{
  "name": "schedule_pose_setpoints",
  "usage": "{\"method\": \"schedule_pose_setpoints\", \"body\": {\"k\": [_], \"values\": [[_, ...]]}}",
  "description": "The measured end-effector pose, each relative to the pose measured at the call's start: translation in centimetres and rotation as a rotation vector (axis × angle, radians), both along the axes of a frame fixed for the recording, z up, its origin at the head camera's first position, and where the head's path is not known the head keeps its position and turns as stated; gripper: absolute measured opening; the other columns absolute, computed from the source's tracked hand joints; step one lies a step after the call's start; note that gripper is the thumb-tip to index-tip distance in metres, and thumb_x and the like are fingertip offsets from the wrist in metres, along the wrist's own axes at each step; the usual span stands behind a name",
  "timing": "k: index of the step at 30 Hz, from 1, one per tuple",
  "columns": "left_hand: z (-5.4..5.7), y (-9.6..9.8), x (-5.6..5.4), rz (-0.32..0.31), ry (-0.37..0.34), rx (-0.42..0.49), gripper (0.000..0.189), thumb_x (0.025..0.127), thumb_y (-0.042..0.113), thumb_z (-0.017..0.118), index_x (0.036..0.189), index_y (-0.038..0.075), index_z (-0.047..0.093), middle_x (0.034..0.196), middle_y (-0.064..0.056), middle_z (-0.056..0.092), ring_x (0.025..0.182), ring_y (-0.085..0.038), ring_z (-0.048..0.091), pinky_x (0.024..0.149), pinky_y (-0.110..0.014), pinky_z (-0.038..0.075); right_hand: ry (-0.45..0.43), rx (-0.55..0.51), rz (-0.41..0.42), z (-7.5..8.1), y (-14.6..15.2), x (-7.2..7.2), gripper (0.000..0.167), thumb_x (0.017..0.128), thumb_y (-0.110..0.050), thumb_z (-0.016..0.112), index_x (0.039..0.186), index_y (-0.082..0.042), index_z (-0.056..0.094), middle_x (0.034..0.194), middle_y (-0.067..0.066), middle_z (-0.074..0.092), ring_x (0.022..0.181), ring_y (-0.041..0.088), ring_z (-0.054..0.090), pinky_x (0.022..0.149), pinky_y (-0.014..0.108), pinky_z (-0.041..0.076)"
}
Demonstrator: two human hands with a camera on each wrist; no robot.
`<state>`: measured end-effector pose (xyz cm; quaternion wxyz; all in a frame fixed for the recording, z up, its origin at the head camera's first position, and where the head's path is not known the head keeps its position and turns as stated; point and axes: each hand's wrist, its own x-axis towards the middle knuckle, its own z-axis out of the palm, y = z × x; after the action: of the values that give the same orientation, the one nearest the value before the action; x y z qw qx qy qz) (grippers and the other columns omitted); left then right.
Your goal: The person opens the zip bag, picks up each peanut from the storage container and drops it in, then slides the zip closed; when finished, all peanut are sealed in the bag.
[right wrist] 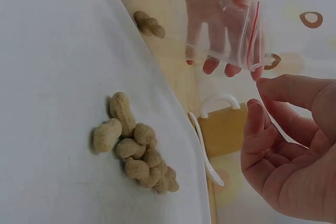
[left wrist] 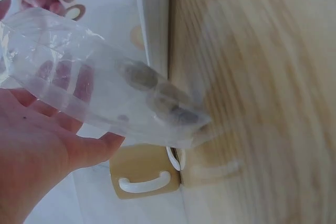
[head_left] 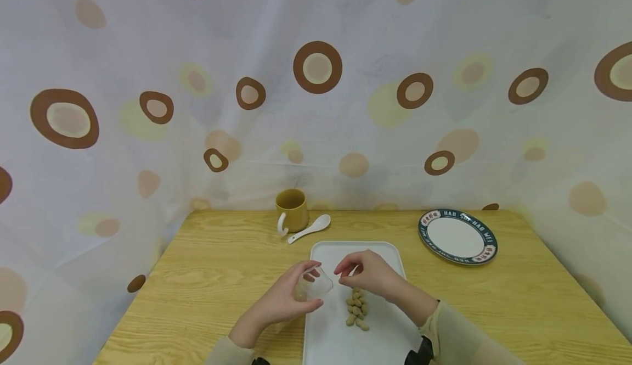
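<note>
A clear zip bag (head_left: 317,284) with a red line along its mouth (right wrist: 254,32) is held by my left hand (head_left: 280,300), fingers on one side and thumb on the other. It slants so that a few peanuts (right wrist: 149,24) lie at its lower end. Right by the bag's open mouth is my right hand (head_left: 370,274), its fingers bent and the thumb a little apart from the index fingertip. Nothing shows between them. Below the right hand, a small pile of peanuts (head_left: 356,309) lies on the white tray (head_left: 333,337).
Behind the tray stand a yellow mug (head_left: 294,211) with a white handle and, beside it, a white spoon (head_left: 311,228). A plate with a dark patterned rim (head_left: 428,244) lies at the back right of the wooden table (head_left: 197,277). A spotted curtain (head_left: 316,129) hangs behind.
</note>
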<state>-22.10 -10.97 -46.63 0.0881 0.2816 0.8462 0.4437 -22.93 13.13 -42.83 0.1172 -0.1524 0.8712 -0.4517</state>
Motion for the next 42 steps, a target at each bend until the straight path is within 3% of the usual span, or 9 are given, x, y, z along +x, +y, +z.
{"method": "schedule_pose_setpoints", "body": {"k": [12, 20, 29, 42], "values": [[0.7, 0.1, 0.2, -0.007, 0.006, 0.021, 0.067, 0.087, 0.026, 0.074, 0.144, 0.012, 0.043, 0.128, -0.011, 0.059, 0.118, -0.024, 0.056, 0.099, -0.046, 0.046, -0.064, 0.027, -0.045, -1.8, 1.6, 0.5, 0.014, 0.085, -0.007, 0.075, 0.098, -0.005, 0.073, 0.08, 0.0, 0.064, 0.072, 0.016, 0.052, 0.06, 0.026, 0.043], [0.5, 0.0, 0.2, -0.002, 0.013, 0.031, 0.067, 0.086, 0.026, 0.074, 0.144, 0.011, 0.043, 0.127, -0.011, 0.06, 0.117, -0.024, 0.056, 0.098, -0.043, 0.046, -0.112, 0.047, -0.072, -3.0, 2.1, 0.5, 0.015, 0.084, -0.007, 0.075, 0.099, -0.006, 0.073, 0.081, 0.001, 0.063, 0.073, 0.016, 0.052, 0.061, 0.027, 0.044], [0.4, -0.1, 0.2, -0.004, 0.029, 0.03, 0.067, 0.086, 0.025, 0.074, 0.143, 0.006, 0.044, 0.127, -0.013, 0.059, 0.117, -0.027, 0.057, 0.099, -0.044, 0.045, -0.083, 0.058, -0.055, -4.3, 3.0, 0.2, 0.015, 0.08, -0.003, 0.074, 0.095, -0.006, 0.073, 0.076, 0.0, 0.061, 0.07, 0.015, 0.053, 0.057, 0.026, 0.044], [0.5, -0.3, 0.2, -0.011, 0.022, 0.035, 0.065, 0.087, 0.025, 0.074, 0.143, 0.011, 0.044, 0.127, -0.014, 0.059, 0.117, -0.028, 0.057, 0.098, -0.043, 0.045, -0.138, 0.075, -0.068, -4.6, 2.9, 0.3, 0.018, 0.079, 0.0, 0.074, 0.096, -0.006, 0.073, 0.078, 0.001, 0.061, 0.07, 0.015, 0.053, 0.06, 0.026, 0.045]]}}
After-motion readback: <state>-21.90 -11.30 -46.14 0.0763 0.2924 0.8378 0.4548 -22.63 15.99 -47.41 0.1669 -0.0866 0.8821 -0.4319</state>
